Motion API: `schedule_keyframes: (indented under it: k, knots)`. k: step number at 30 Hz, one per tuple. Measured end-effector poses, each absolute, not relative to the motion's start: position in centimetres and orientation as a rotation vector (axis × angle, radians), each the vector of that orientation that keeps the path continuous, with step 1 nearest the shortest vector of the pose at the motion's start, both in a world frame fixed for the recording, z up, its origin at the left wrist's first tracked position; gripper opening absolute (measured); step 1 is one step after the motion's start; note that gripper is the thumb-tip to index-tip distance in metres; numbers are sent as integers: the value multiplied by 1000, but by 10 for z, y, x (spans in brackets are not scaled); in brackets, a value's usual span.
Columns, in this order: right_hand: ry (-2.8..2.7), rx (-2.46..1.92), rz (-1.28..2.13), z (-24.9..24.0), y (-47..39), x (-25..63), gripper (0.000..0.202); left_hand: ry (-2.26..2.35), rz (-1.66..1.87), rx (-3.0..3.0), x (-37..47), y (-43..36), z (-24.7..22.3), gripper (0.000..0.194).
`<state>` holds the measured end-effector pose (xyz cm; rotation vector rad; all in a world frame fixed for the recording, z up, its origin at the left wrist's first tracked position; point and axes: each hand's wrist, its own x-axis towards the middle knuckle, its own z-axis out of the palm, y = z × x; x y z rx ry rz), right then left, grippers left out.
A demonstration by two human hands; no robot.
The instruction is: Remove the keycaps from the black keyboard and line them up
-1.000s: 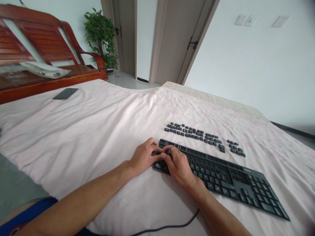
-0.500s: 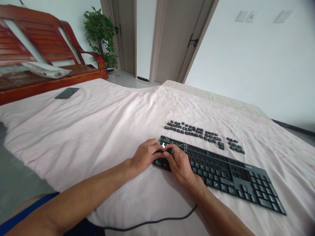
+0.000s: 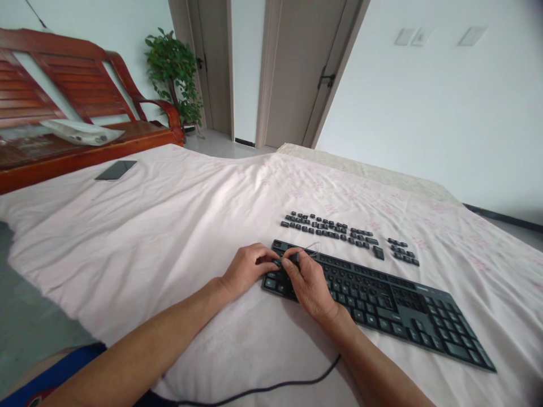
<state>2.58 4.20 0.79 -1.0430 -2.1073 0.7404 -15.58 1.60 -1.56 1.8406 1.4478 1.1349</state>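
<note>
A black keyboard [image 3: 382, 325] lies slantwise on the pink sheet, with several keys gone from its upper rows and bare sockets showing there. Over its left end, my right hand [image 3: 311, 285] is closed on the dark handle of a keycap puller [image 3: 314, 249]; the thin wire loops stick out past the fingers, pointing to the upper right. Beside it, my left hand [image 3: 250, 268] has thumb and fingertips drawn together at the left-end keys. Whatever sits between those fingertips is too small to make out. Behind the keyboard, loose black keycaps [image 3: 331, 233] are laid out in rows.
A black cable [image 3: 258, 390] runs across the near part of the sheet [image 3: 190, 226]. A dark phone or tablet [image 3: 116, 170] lies at the far left. Beyond the bed are a wooden bench [image 3: 80, 79], a potted plant [image 3: 176, 73] and a closed door [image 3: 297, 73].
My left fingertips have drawn slightly apart from my right ones and rest at the left-end keys. The puller stays in my right hand. The camera view has tipped up slightly.
</note>
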Motion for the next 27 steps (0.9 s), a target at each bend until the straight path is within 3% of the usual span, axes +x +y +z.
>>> schedule_keyframes:
  k: [8,17,27]
  knots:
    - [-2020,-1087,695,12,44,28,15,1538,1198,1669,-156,20,-12,15]
    - [-1949,-1206,711,21,44,60,19,1560,1333,1438,-159,69,-10,27]
    - [-1958,-1145,778,13,39,71,18,1694,1097,1594,-150,122,-19,22]
